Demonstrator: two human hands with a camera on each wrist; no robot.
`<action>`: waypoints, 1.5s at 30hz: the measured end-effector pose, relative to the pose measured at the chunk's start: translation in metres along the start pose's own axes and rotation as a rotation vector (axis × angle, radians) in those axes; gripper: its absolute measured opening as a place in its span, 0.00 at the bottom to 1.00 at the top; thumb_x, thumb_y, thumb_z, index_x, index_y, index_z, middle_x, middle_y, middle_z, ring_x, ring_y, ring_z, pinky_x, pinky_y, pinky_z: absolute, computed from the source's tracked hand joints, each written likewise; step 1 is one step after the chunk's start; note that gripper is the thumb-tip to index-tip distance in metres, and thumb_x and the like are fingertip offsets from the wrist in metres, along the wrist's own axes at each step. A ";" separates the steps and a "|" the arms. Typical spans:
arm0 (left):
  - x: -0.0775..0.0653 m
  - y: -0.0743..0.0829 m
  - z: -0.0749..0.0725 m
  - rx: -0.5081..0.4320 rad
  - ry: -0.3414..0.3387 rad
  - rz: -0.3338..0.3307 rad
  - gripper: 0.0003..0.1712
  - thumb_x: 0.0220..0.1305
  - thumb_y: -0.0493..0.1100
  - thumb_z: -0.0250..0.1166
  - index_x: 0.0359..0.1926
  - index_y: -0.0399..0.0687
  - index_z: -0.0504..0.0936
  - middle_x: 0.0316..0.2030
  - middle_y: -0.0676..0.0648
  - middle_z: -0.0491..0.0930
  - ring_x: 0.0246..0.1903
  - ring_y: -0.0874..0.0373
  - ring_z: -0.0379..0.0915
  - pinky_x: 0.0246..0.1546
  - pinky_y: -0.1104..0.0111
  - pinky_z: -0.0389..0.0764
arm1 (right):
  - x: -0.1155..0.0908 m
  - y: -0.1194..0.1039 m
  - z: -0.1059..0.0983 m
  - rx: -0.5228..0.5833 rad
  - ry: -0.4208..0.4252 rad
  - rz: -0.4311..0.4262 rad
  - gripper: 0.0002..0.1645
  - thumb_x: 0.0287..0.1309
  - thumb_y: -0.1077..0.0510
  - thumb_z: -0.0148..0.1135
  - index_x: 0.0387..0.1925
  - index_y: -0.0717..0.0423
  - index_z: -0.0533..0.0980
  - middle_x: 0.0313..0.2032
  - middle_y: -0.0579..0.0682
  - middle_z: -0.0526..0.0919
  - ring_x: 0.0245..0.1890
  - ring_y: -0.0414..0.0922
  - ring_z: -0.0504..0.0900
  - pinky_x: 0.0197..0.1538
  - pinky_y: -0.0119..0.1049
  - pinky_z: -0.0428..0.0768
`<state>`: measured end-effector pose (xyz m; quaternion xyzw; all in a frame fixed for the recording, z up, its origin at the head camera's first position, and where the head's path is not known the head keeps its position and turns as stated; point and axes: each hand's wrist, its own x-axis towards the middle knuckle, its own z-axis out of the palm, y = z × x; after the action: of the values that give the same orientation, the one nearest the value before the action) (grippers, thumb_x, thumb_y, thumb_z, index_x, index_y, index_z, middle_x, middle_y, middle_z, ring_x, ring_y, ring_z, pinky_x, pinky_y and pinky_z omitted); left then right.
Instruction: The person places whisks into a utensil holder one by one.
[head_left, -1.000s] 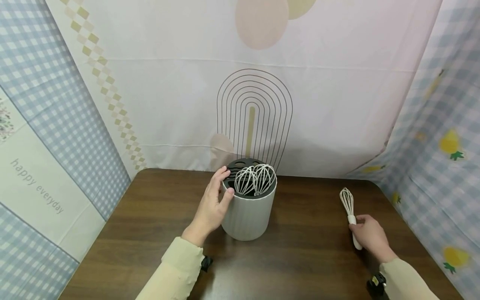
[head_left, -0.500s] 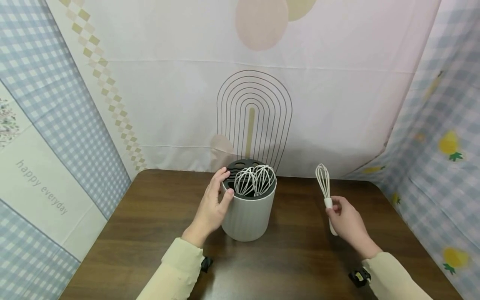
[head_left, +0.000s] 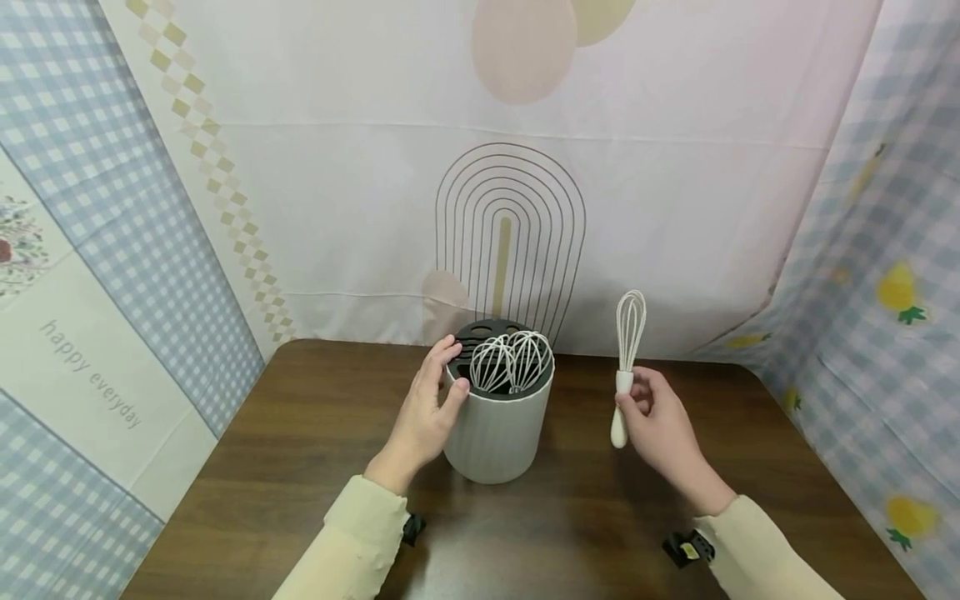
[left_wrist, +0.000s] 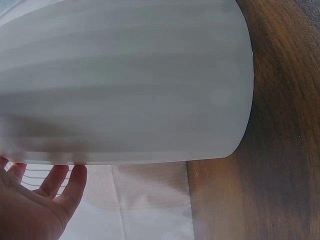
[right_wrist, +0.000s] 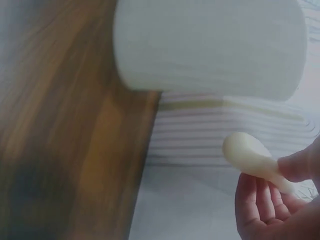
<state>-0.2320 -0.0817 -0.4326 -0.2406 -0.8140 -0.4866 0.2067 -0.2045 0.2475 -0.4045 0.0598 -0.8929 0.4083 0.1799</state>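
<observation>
A light grey, ribbed utensil holder [head_left: 491,442] with a black slotted top [head_left: 483,329] stands upright on the table. Two white wire whisk heads [head_left: 512,362] stick up from its opening, their handles hidden inside. My left hand [head_left: 422,412] rests on the holder's left rim, fingers and thumb spread against it; in the left wrist view the fingers touch its wall [left_wrist: 130,90]. To the right, my right hand [head_left: 663,425] pinches another whisk [head_left: 620,425] by its white handle, wires up, above the table. In the right wrist view the handle's rounded end [right_wrist: 245,152] points toward the holder.
The brown wooden table [head_left: 300,467] has its back edge against a white patterned cloth [head_left: 360,208]. Blue checked cloths hang at the left [head_left: 97,142] and right [head_left: 900,375]. A black wrist camera [head_left: 687,548] sits below the right sleeve.
My right hand has carried the whisk leftward and up from the table's right side toward the holder, and the whisk now stands nearly upright. The left hand and holder stay in place.
</observation>
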 end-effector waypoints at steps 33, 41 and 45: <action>-0.003 0.003 0.000 -0.003 0.006 -0.008 0.29 0.73 0.53 0.50 0.70 0.50 0.61 0.73 0.51 0.54 0.68 0.55 0.53 0.56 0.51 0.70 | 0.035 -0.089 0.027 0.667 0.182 -0.174 0.26 0.65 0.69 0.54 0.62 0.63 0.59 0.48 0.60 0.75 0.43 0.50 0.82 0.45 0.37 0.81; -0.003 0.002 0.002 -0.014 0.012 0.004 0.30 0.72 0.53 0.50 0.70 0.50 0.61 0.72 0.47 0.54 0.69 0.53 0.53 0.57 0.49 0.70 | 0.032 -0.108 0.027 0.628 0.134 -0.147 0.25 0.64 0.73 0.52 0.60 0.68 0.58 0.50 0.61 0.75 0.43 0.48 0.81 0.44 0.35 0.81; -0.003 0.002 0.001 -0.010 0.018 0.000 0.30 0.72 0.53 0.50 0.70 0.50 0.61 0.72 0.50 0.54 0.68 0.54 0.53 0.57 0.49 0.70 | 0.029 -0.115 0.028 0.544 0.090 -0.166 0.25 0.64 0.72 0.53 0.61 0.70 0.59 0.50 0.63 0.75 0.46 0.56 0.80 0.45 0.34 0.81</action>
<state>-0.2282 -0.0802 -0.4335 -0.2371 -0.8096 -0.4929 0.2130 -0.2097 0.1514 -0.3293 0.1606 -0.7338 0.6189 0.2296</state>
